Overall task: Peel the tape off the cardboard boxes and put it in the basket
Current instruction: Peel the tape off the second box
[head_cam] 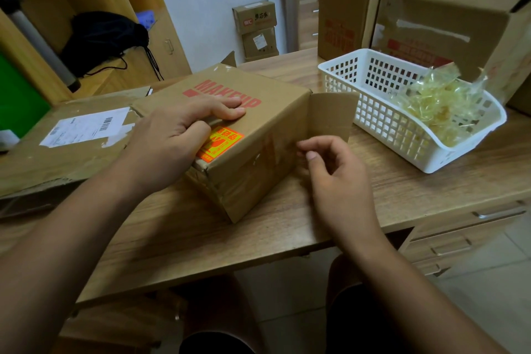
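— Sleeves?
— Both forearms bare right to the near edge; left hand (169,146) and right hand (333,169) bare too.
— And nearest, low down?
— Black fabric (215,343) at the lap, possibly shorts; too dim to be sure.

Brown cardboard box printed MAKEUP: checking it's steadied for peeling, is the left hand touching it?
Touching. The head view shows the left hand lying on top of the brown cardboard box, fingers flat across its red lettering.

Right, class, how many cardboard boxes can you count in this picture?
6: the MAKEUP box in the middle, a flattened box at left, two small boxes stacked far back, a tall box and a large box behind the basket. Others may be hidden.
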A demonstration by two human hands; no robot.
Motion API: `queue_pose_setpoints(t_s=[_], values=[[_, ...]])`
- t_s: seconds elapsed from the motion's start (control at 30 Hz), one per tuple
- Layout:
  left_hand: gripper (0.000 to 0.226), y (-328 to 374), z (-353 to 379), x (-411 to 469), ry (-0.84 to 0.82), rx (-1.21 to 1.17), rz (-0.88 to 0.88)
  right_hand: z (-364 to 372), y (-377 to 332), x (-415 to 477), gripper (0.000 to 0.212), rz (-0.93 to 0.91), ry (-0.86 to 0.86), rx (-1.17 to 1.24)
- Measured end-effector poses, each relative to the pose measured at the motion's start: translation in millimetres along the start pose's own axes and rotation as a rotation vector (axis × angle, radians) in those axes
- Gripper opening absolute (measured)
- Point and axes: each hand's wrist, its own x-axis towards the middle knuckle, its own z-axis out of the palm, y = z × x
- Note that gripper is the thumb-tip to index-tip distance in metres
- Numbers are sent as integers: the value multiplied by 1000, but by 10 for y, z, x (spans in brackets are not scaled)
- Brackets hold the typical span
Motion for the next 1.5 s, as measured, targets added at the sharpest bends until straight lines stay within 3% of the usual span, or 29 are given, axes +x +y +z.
queue_pose_setpoints(t_s=[0.13, 0.7, 0.83, 1.2, 1.37, 1.5], values=[[48, -1, 4, 1, 19, 7, -15, 31, -28, -32, 31, -105, 11, 22], [47, -15, 15, -2, 18, 10, 2, 35, 4, -74, 35, -245, -51, -45], [48, -11, 12, -10, 18, 6, -8, 23, 9, -52, 33, -228, 1, 47], [48, 12, 18, -7, 18, 6, -20, 54, -24, -97, 34, -227, -82, -65], [48, 15, 19, -8, 18, 0, -18, 28, -26, -92, 33, -237, 18, 1], [48, 7, 26, -4, 30, 8, -22, 64, -45, -104, 31, -285, -17, -58]])
